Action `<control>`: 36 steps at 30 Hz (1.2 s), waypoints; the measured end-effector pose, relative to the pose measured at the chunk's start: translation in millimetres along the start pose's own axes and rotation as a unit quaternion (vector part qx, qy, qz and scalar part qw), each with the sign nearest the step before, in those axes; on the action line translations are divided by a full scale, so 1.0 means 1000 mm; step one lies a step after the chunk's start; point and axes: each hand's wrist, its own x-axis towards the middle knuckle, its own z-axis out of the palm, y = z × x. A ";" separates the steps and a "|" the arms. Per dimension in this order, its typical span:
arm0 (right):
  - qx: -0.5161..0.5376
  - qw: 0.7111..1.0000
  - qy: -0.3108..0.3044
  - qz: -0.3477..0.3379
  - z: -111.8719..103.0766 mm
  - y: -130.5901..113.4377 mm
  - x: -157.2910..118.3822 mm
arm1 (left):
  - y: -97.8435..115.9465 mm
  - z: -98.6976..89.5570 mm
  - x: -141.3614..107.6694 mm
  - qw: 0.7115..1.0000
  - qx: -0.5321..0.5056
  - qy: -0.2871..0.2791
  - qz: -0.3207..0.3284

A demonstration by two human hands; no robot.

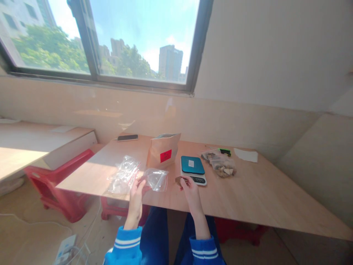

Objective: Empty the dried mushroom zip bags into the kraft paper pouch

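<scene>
A: Grip first. Left hand?
B: Left hand point(137, 193): thumb and fingers pinched on the near-left edge of a clear plastic bag point(157, 180), which lies low over the tabletop point(248, 195), toward its front edge.
A: Right hand?
B: Right hand point(190, 189): fingertips together on a small brown piece point(178, 180), just left of the scale's display. Exact material: cannot tell.
A: Close by?
B: Digital scale point(193, 165), teal platform, white label point(191, 163) on it. Left of that, an upright kraft pouch point(157, 156), red sticker point(166, 156) on its front, top gaping. Left of the left hand, a heap of clear bags point(124, 178).
A: Farther out?
B: Right of the scale, filled zip bags point(224, 170), brown and pale pieces inside; green-and-black object point(225, 151) behind them. White paper point(246, 155) farther right. Smartphone point(127, 138) at the far left corner.
</scene>
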 end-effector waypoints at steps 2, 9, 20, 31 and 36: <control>-0.020 0.999 0.005 -0.031 -0.001 -0.009 0.005 | 0.001 -0.004 0.003 1.000 0.001 0.004 -0.004; -0.139 0.949 -0.025 -0.283 0.032 -0.092 0.073 | 0.006 -0.010 0.003 1.000 0.008 0.003 -0.014; -0.298 0.870 -0.102 -0.379 0.082 -0.112 0.151 | 0.012 -0.014 0.004 1.000 0.011 0.008 -0.016; -0.389 0.849 -0.123 -0.337 0.083 -0.096 0.142 | 0.009 -0.011 0.003 1.000 0.028 0.007 -0.012; -0.318 0.880 -0.102 -0.339 0.077 -0.094 0.123 | 0.012 -0.010 0.002 1.000 0.021 0.007 -0.017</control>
